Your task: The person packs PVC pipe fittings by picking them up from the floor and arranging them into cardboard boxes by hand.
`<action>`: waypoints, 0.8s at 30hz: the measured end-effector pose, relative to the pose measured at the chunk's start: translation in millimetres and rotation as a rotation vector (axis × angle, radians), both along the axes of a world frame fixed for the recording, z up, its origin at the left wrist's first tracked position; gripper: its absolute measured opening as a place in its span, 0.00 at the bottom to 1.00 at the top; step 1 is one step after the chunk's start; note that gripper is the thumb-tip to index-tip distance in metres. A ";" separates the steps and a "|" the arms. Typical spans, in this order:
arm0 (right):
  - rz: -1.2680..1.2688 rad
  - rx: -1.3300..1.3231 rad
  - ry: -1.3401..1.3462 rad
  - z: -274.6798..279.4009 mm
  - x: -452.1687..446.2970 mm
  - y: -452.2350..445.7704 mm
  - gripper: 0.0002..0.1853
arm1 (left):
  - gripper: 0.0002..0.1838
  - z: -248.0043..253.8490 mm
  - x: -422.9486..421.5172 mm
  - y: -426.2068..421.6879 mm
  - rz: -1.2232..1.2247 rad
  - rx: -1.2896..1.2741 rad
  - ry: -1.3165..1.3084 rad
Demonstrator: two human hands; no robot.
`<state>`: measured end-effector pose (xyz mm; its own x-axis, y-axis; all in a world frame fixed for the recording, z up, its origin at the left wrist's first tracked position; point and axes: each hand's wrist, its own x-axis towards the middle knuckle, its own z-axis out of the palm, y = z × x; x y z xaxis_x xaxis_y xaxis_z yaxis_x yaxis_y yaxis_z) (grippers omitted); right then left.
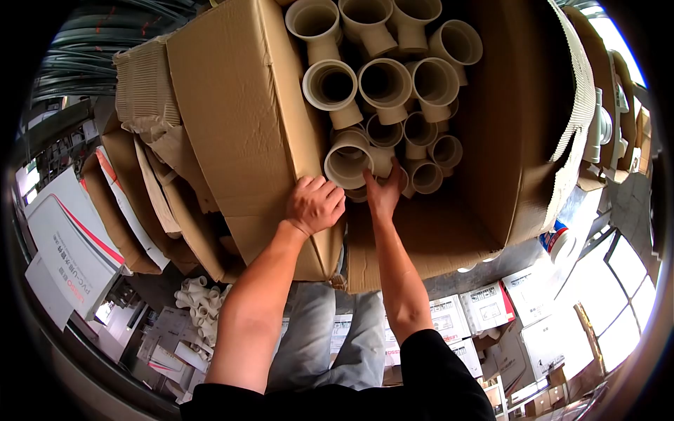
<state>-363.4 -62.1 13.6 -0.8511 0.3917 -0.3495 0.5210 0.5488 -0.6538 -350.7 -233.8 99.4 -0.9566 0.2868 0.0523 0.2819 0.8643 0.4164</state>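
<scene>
A large open cardboard box (232, 133) stands before me, holding several cream-white plastic pipe tees (384, 116) stacked with their round mouths facing up or toward me. My left hand (316, 205) is closed over the near left edge of the box, knuckles up, and holds nothing else that I can see. Inside the box, my right hand (384, 193) has its thumb and fingers around the lower part of a pipe tee (349, 163) in the front of the stack. That tee still lies against its neighbours.
Flattened or opened cartons (151, 189) and a white printed box (74, 242) stand to the left. Black coiled pipes (112, 42) are at the upper left. Loose white fittings (200, 305) lie low left. A blue-and-white can (558, 242) sits at the right, beyond the box.
</scene>
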 end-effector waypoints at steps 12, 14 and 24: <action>-0.307 -0.495 -0.323 -21.5 17.4 -27.1 0.45 | 0.07 2.1 -0.6 0.3 -0.007 -0.002 -0.015; -0.364 -0.472 -0.321 -26.3 24.5 -41.2 0.44 | 0.07 1.1 0.3 0.2 -0.009 0.000 -0.014; -0.628 -0.639 -0.181 -33.7 28.8 -63.6 0.42 | 0.07 2.2 -1.5 0.7 -0.004 -0.002 -0.001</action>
